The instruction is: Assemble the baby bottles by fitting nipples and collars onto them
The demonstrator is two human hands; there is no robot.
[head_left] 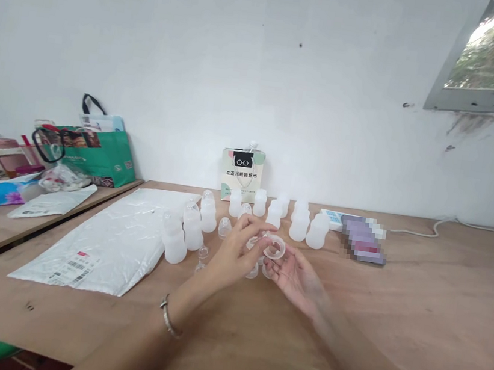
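Note:
My left hand [238, 250] and my right hand [298, 278] meet above the middle of the table. Between them is a clear, round screw ring, like a baby bottle collar [275, 248]. My left thumb and fingers pinch it from the left and above. The right fingertips grip its right edge, palm turned up. Below the hands lie several small clear parts [252, 272], partly hidden by the fingers. To the left stand several frosted baby bottles with clear caps [193, 226]. Behind and to the right are several frosted bottles without caps [299, 223]. A clear dome cap [224, 227] stands near my left hand.
A white mailing bag [107, 239] lies flat on the left. A paper bag [239, 178] stands against the wall. At the right are a purple phone-like object [363, 240] and a white cable [422, 233]. A green shopping bag [109, 158] stands on the left-hand table.

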